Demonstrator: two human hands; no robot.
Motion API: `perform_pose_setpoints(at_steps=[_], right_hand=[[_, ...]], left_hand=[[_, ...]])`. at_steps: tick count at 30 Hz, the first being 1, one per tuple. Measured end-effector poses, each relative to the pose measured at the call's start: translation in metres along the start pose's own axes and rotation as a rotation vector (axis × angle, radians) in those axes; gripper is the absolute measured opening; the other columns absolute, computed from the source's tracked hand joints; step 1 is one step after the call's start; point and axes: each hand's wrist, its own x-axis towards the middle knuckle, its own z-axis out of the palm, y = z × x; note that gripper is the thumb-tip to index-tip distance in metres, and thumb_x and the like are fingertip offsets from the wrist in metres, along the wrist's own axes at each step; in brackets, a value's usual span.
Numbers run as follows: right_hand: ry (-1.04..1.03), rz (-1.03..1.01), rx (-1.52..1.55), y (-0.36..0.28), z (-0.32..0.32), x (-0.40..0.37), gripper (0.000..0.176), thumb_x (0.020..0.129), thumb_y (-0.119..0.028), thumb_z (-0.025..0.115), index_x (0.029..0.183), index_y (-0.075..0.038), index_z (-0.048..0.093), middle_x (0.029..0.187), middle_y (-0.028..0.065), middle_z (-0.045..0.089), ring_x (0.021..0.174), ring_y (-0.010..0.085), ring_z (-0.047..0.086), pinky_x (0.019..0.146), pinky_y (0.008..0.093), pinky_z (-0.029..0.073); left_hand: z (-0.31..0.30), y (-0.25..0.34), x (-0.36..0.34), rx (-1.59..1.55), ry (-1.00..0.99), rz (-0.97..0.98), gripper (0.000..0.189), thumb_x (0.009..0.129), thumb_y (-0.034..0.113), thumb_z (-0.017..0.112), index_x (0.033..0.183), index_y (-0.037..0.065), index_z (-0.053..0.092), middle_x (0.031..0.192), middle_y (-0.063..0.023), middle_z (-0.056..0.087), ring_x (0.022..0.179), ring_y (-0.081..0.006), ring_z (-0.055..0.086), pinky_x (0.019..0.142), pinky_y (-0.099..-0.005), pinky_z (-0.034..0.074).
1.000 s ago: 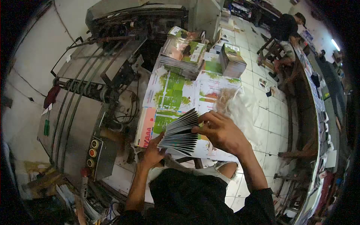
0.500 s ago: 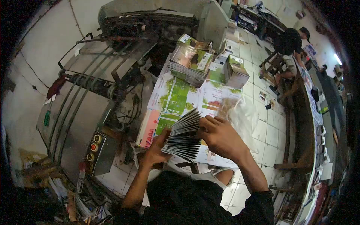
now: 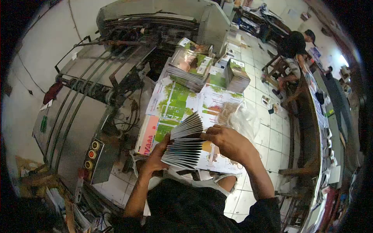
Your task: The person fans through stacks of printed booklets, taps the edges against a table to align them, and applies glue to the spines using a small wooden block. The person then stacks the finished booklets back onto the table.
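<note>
Head view: fan (image 3: 182, 149) held between two hands, over printed sheets (image 3: 178, 101)

The left hand (image 3: 154, 158) is closed around the gathered side of the fan; most of its fingers are hidden behind the paper. This grip, I suppose, keeps one side tight, so that the other side can spread into many thin edges. The spread edges point toward the right hand (image 3: 231, 143), which has its fingers bent and its tips close to a dark gap between the upper and the lower part. Whether these tips pinch an edge or only touch it, I cannot tell. The gap is perhaps there so that fingertips can enter among the edges.

The fan is in front of the body, above the near end of the sheets (their faces are mostly green and white). A pink sheet (image 3: 147, 136) lies at their left side. Farther away, a large stack (image 3: 190, 66) and a small stack (image 3: 237, 75) stand on the sheets, probably put there to leave the near part for the hands. At the right lies a bag (image 3: 244, 119), white and crumpled, near the right hand. A machine (image 3: 75, 124) stands at the left; another person (image 3: 291, 43) sits well apart, at the far right.
</note>
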Motion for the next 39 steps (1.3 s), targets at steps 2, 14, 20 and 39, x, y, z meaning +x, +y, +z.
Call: perform_pose_setpoints(at_steps=[2,14,20,39], right_hand=[[-0.035,-0.028,-0.002,0.002,-0.007,0.001,0.028,0.085,-0.003,0.049,0.108,-0.003,0.065,0.097,0.0172,0.065,0.091,0.0349,0.066,0.080,0.0411,0.055],[0.067,0.034,0.001,0.006,-0.020,-0.010,0.025,0.077,0.001,0.062,0.101,-0.006,0.070,0.085,0.0145,0.064,0.081,0.0323,0.063,0.073,0.0395,0.054],[0.058,0.062,-0.230,0.004,0.006,-0.008,0.016,0.071,-0.002,0.062,0.085,0.000,0.068,0.102,0.0148,0.054,0.103,0.0328,0.052,0.086,0.0393,0.051],[0.392,0.117,-0.087,-0.006,-0.024,-0.017,0.023,0.059,-0.001,0.071,0.080,-0.011,0.075,0.092,0.0049,0.058,0.096,0.0288,0.059,0.074,0.0371,0.054]], left_hand=[[-0.005,-0.005,0.001,0.088,-0.027,0.126,0.116,0.062,0.009,0.083,0.153,-0.001,0.012,0.147,-0.0215,0.042,0.133,-0.0286,0.044,0.111,-0.0375,0.032],[0.010,-0.012,0.010,-0.186,0.055,-0.077,0.119,0.059,0.020,0.095,0.151,0.002,0.022,0.150,-0.0182,0.038,0.136,-0.0251,0.038,0.113,-0.0376,0.030],[0.016,0.045,0.019,-0.013,0.067,-0.192,0.109,0.060,0.024,0.094,0.146,0.002,0.032,0.136,-0.0138,0.054,0.121,-0.0223,0.053,0.104,-0.0365,0.043],[0.004,0.074,0.022,0.158,0.088,0.337,0.133,0.052,0.029,0.097,0.152,0.001,0.015,0.149,-0.0194,0.038,0.138,-0.0274,0.037,0.113,-0.0403,0.032]])
